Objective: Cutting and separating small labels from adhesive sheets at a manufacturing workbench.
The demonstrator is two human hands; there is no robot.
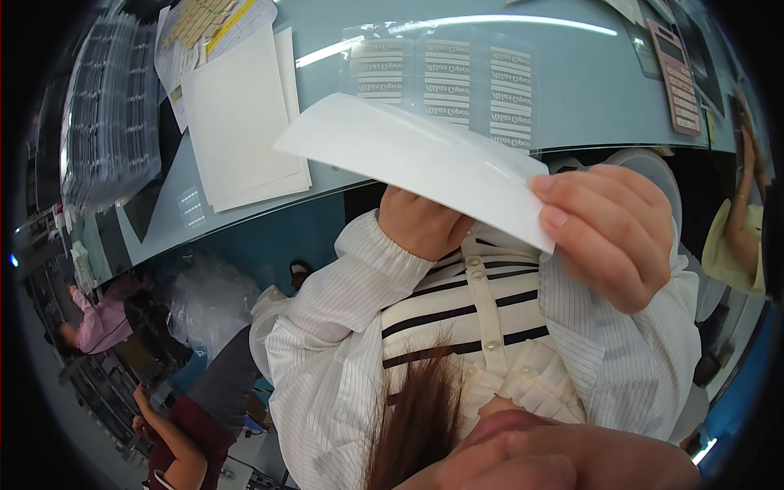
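A glossy white sheet [416, 159], curved along its length, is held up in front of my chest at the table's near edge. My right hand [612, 233] is closed on its right end, thumb and fingers pinching the corner. Below the sheet is my left hand [426, 224], its back showing and its fingers hidden behind the sheet, so its grip is not visible. Just beyond the sheet, a clear film [415, 61] with three columns of printed labels lies on the table. The raised sheet covers part of the film.
The blue-grey table [322, 73] carries white papers [237, 122] at left, beside a tall stack of clear plastic sheets [114, 114]. A pink calculator [676, 86] lies at the far right. Clear plastic bags [212, 306] sit below the table. Other people are at lower left and far right.
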